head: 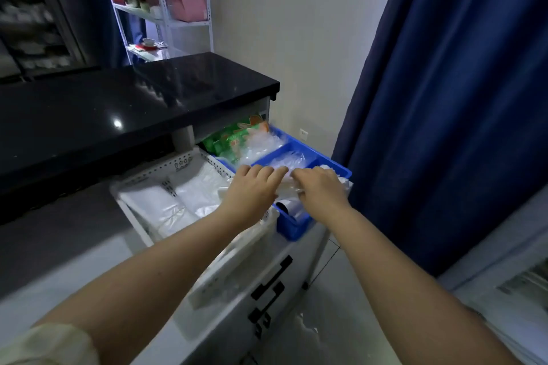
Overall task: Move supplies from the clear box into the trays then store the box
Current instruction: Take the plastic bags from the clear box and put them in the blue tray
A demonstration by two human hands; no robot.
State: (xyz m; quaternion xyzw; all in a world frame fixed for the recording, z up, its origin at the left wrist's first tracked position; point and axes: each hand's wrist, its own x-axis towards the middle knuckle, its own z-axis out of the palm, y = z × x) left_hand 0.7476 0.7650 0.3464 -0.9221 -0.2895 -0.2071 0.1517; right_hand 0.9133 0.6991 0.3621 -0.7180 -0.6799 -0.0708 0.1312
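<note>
Your left hand and right hand grip a clear plastic packet over the blue tray in the open drawer; both trays already hold supplies. The clear box is out of view, storing judged still ahead.

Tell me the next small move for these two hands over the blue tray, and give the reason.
Probably lower the clear plastic packet into the middle compartment of the blue tray and let go. Both the left hand and the right hand pinch it between them just above that section, which already holds similar clear wrapping, while the far section is crowded with green packets.
</note>
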